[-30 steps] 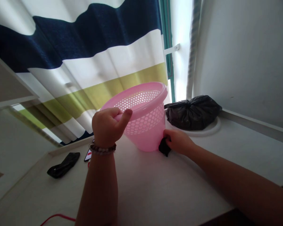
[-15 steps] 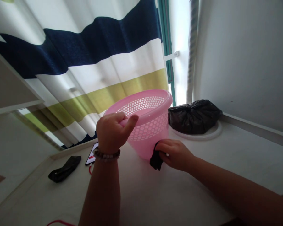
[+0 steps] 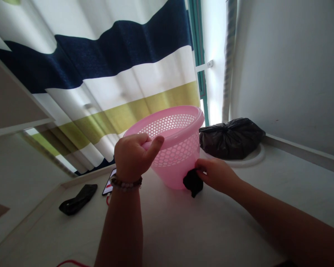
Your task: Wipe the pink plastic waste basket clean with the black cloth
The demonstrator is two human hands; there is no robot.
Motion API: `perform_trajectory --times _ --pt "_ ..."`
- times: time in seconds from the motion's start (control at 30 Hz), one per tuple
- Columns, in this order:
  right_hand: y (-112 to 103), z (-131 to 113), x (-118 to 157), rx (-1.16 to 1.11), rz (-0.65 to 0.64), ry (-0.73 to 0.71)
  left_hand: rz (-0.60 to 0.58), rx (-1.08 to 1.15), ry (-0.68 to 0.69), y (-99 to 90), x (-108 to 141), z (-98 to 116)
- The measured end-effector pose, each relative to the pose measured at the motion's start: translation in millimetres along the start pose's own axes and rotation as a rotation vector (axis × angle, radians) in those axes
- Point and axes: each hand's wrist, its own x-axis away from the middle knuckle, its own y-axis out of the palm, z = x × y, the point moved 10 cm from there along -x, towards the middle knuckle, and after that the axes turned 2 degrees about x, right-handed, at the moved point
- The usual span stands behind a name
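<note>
A pink plastic basket (image 3: 174, 170) with a perforated upper wall stands tilted on the white surface, its open top showing. My left hand (image 3: 135, 154), with beads at the wrist, is closed around the near left part of its rim, thumb on top. At the basket's lower right side, my right hand (image 3: 217, 174) pinches a small black cloth-like piece (image 3: 193, 182), which hangs from the fingertips in front of the basket wall. What the piece is made of cannot be made out.
A tied black plastic bag (image 3: 232, 139) lies on a round white lid-like disc (image 3: 252, 161) at the right. On the left are a folded black item (image 3: 78, 200) and a phone (image 3: 108, 183) with a red cable. A striped curtain (image 3: 114, 74) hangs behind.
My right hand has moved slightly right with the black piece, which now hangs more spread out below the fingertips. My left hand still holds the rim.
</note>
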Motion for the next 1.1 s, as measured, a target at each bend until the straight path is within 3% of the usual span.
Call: perform_trajectory --times 0.13,0.2,0.27,0.43,0.53,0.67,0.8,0.87,0.93,1.1 --pt "-51 -19 13 -0.19 0.352 -0.058 0.003 0.015 0.026 -0.5 -1 7" --pt "-61 -31 19 -0.195 0.429 -0.127 0.007 0.024 0.032 -0.8 -1 9" --pt "-50 -40 17 -0.128 0.355 -0.16 0.02 0.026 0.026 -1.6 -2 9" --pt "23 -33 8 0.12 -0.087 -0.094 0.033 -0.003 0.0 -2.4 -3 7" --pt "43 -23 9 0.19 -0.195 -0.065 0.028 -0.015 0.001 -2.2 -2 7" --pt "20 -27 7 0.098 -0.083 -0.092 0.016 -0.001 -0.001 -1.4 -1 7" --pt "-31 -22 8 -0.099 0.219 -0.027 0.007 0.031 0.003 -1.0 -2 7" --pt "-43 -9 8 -0.178 0.315 0.047 0.003 0.048 0.008 -0.5 -2 8" --pt "-38 3 5 -0.205 0.301 0.106 0.01 0.05 0.004 -0.7 -2 8" --pt "7 31 -6 -0.078 0.101 0.197 0.027 -0.018 -0.02 -2.4 -2 9"
